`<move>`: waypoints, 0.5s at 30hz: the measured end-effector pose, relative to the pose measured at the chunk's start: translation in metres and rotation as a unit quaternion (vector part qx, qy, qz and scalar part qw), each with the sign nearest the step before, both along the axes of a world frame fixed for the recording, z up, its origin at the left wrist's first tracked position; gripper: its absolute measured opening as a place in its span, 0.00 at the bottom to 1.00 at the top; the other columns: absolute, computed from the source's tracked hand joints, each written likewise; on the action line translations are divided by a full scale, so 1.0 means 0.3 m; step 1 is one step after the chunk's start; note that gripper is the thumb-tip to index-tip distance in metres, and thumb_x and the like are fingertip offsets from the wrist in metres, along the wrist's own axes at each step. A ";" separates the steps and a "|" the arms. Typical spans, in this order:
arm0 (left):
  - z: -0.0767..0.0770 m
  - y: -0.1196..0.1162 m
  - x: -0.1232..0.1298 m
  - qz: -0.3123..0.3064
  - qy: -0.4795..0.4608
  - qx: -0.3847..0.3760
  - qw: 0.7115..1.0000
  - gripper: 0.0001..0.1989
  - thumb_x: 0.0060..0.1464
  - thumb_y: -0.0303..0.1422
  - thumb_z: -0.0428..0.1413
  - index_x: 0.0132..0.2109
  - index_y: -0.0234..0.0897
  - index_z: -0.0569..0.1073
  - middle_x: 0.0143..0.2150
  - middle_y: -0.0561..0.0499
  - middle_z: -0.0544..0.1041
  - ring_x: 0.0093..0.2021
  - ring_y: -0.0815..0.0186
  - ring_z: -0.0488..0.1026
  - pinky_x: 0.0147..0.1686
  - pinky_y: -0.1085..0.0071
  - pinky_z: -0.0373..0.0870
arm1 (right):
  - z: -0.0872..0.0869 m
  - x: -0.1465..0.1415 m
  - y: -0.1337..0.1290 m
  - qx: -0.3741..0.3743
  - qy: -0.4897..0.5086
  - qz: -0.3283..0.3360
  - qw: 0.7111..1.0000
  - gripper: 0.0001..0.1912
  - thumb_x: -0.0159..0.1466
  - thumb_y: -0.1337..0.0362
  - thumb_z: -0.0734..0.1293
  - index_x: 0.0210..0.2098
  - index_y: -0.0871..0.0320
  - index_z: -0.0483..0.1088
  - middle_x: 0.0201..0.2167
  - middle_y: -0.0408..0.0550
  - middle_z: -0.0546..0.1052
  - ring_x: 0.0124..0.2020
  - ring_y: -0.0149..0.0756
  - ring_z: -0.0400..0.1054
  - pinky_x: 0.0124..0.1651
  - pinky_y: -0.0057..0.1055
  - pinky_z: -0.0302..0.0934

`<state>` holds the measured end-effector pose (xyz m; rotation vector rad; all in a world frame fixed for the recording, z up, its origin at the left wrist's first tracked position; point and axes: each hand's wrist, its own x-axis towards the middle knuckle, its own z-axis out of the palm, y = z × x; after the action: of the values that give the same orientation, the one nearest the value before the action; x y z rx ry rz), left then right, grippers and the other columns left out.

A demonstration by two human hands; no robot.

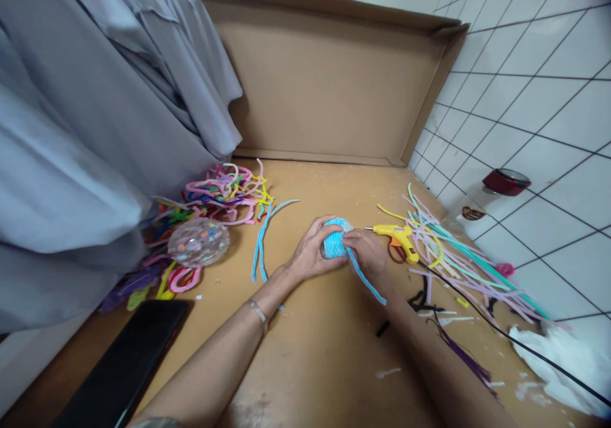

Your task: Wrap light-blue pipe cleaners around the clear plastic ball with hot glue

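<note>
My left hand (310, 250) is wrapped round a small rounded form covered in turquoise-blue pipe cleaner (334, 242), holding it above the middle of the table. At its right side my right hand (366, 253) pinches a blue pipe cleaner (365, 278) against the form, and the free end trails down toward my right wrist. Just right of my right hand lies a yellow hot glue gun (400, 237), its nozzle pointing left. Loose blue pipe cleaners (260, 247) rest on the table to the left of my hands.
Left are a heap of coloured pipe cleaners (224, 193), a clear speckled ball (199, 242) and a black phone (131, 358). Pale pipe cleaners (458, 256), a red-lidded jar (491, 199), a black cord (477, 313) and white tissue (563, 358) are right. Cardboard (324, 84) stands behind.
</note>
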<state>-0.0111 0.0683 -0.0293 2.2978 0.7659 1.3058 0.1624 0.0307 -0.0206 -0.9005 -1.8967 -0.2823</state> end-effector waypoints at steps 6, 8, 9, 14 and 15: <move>0.005 -0.001 0.000 -0.004 0.001 0.004 1.000 0.29 0.47 0.40 0.65 0.55 0.40 0.67 0.57 0.41 0.66 0.59 0.53 0.66 0.56 0.54 0.68 | -0.003 0.006 0.011 0.024 -0.004 0.014 1.000 0.11 0.64 0.74 0.60 0.39 0.56 0.71 0.38 0.49 0.79 0.41 0.38 0.73 0.45 0.38 0.68; 0.006 -0.001 0.000 -0.003 0.001 0.003 1.000 0.29 0.47 0.40 0.65 0.54 0.40 0.67 0.57 0.40 0.66 0.59 0.53 0.66 0.55 0.54 0.68 | -0.002 0.004 0.009 0.016 -0.002 0.009 1.000 0.11 0.64 0.73 0.60 0.38 0.55 0.71 0.38 0.49 0.79 0.41 0.38 0.73 0.45 0.39 0.68; 0.007 -0.002 0.001 -0.003 0.000 0.002 1.000 0.28 0.47 0.40 0.65 0.54 0.40 0.67 0.57 0.40 0.66 0.59 0.53 0.66 0.55 0.54 0.68 | -0.001 0.003 0.007 0.009 0.000 0.004 1.000 0.11 0.64 0.73 0.60 0.38 0.54 0.71 0.38 0.49 0.79 0.41 0.38 0.73 0.45 0.39 0.69; 0.008 -0.003 0.000 -0.003 0.003 -0.008 1.000 0.28 0.47 0.41 0.64 0.54 0.40 0.68 0.57 0.40 0.66 0.58 0.53 0.67 0.55 0.54 0.68 | 0.004 -0.006 -0.003 -0.007 0.013 -0.002 1.000 0.11 0.65 0.73 0.59 0.38 0.54 0.71 0.37 0.48 0.79 0.41 0.38 0.73 0.46 0.40 0.69; 0.008 -0.003 -0.001 -0.004 0.004 -0.010 1.000 0.28 0.47 0.41 0.64 0.54 0.40 0.68 0.57 0.40 0.66 0.59 0.53 0.67 0.56 0.54 0.68 | 0.004 -0.006 -0.003 -0.007 0.011 -0.001 1.000 0.11 0.65 0.73 0.59 0.38 0.54 0.71 0.37 0.48 0.79 0.41 0.38 0.73 0.46 0.40 0.69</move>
<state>-0.0114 0.0673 -0.0269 2.2895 0.7686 1.2812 0.1606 0.0298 -0.0193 -0.9122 -1.8791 -0.2600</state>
